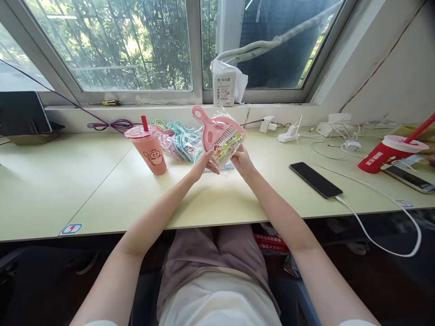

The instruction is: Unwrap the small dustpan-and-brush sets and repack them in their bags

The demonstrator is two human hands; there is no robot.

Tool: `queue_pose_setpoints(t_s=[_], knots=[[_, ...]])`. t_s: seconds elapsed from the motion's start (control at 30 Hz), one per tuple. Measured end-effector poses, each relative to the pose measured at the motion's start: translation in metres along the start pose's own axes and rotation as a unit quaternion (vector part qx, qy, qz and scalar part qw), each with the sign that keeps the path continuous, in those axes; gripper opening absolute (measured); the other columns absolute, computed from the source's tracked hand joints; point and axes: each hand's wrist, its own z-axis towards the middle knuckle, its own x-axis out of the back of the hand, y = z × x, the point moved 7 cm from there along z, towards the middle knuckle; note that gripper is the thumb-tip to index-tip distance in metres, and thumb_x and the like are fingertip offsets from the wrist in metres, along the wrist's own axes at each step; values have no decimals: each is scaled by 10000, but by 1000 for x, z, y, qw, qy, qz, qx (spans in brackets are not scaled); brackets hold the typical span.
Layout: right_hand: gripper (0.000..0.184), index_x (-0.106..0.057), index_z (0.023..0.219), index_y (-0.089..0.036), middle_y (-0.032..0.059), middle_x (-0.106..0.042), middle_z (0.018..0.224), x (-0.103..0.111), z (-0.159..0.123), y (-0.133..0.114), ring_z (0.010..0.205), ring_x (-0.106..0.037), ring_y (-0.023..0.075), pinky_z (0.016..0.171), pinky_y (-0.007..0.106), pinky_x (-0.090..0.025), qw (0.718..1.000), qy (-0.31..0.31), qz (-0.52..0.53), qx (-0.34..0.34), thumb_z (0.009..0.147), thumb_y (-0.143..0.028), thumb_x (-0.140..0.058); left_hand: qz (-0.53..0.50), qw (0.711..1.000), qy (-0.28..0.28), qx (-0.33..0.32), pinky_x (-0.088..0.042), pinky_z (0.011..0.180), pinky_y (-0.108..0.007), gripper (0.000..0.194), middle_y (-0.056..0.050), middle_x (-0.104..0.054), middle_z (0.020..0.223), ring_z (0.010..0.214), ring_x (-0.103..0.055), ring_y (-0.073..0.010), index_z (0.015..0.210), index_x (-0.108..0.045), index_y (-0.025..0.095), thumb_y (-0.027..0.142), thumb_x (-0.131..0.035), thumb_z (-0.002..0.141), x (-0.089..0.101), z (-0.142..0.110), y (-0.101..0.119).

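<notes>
A pink mini dustpan-and-brush set (219,134) in a clear plastic bag is held up above the pale green desk (102,181). My left hand (203,164) grips its lower left corner and my right hand (242,162) grips its lower right edge, both closed on the packet. Behind it lies a stack of several similar packets (180,140) in teal and pink, fanned out on the desk.
A pink drink cup with a red straw (149,148) stands left of the stack. A black phone (315,179) on a white cable lies to the right, with a red cup (390,154), another phone (408,177), chargers and cables beyond. A tablet (22,113) leans at far left.
</notes>
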Motion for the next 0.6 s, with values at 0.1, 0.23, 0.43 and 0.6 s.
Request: queue_pose_setpoints(t_s=[0.1,0.23,0.43,0.6], knots=[[368,-605,967,-265,-3,-741,1001,-5,-3,-5,1052,-691,214,955,377,-610,1000,-11,-3,9,642,-138,-724,-24,999,2,-35,-593,909,-466,982,-144,-771,1101,1075,-727,-343,1424,-547,179,917,-318,817,1,0,2],[358,-595,960,-261,-5,-734,933,-13,-9,-6,1027,-700,216,989,388,-595,1000,-5,-6,-1,644,-127,-697,-106,989,27,-100,-432,1164,-479,1065,-103,-652,1411,1450,-485,-330,1475,-521,260,990,-194,771,5,-2,10],[387,-602,968,-252,-10,-743,934,-27,-20,13,976,-721,214,920,375,-622,999,-17,-2,-43,627,-108,-715,-240,953,134,-129,-517,1062,-497,999,-103,-645,1398,1388,-526,-335,1467,-508,263,958,-215,810,14,-8,21],[416,-639,1001,-243,-7,-760,967,-36,-31,25,937,-733,201,861,334,-639,994,-61,-16,-85,625,-100,-746,-246,961,103,-69,-516,1031,-562,891,-127,-685,1300,1247,-592,-355,1381,-532,234,890,-203,877,22,-4,27]])
